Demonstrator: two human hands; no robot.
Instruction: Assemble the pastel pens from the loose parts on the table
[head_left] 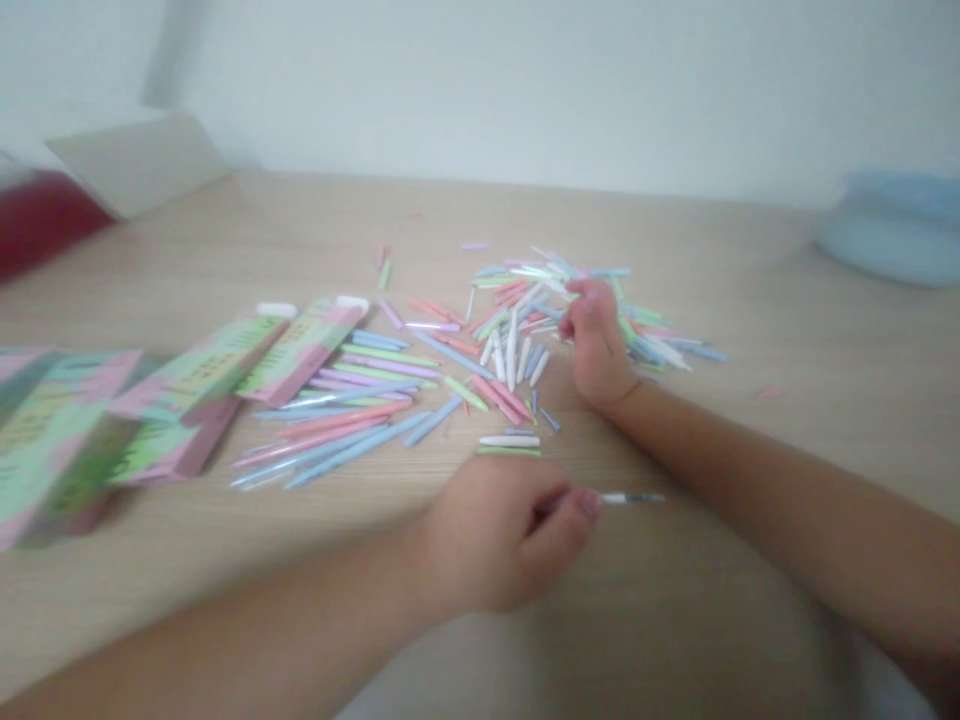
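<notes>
My left hand (499, 535) is shut on a thin white-and-grey stick (631, 497), which pokes out to the right past the fingertips. My right hand (596, 340) rests with curled fingers at the edge of a loose heap of pastel paper sticks (525, 320). Whether those fingers pinch a stick is hidden. More pink, blue and green sticks (337, 425) lie in a looser spread to the left. Just below the right hand, a white stick (510, 441) lies beside a green one (508, 451).
Pink-and-green printed cardboard boxes (202, 370) lie at the left on the light wood table (750, 300). A pale blue bowl (892, 235) stands at the far right. A red object (45, 220) and a beige card (135, 160) are blurred at the back left, against a white wall.
</notes>
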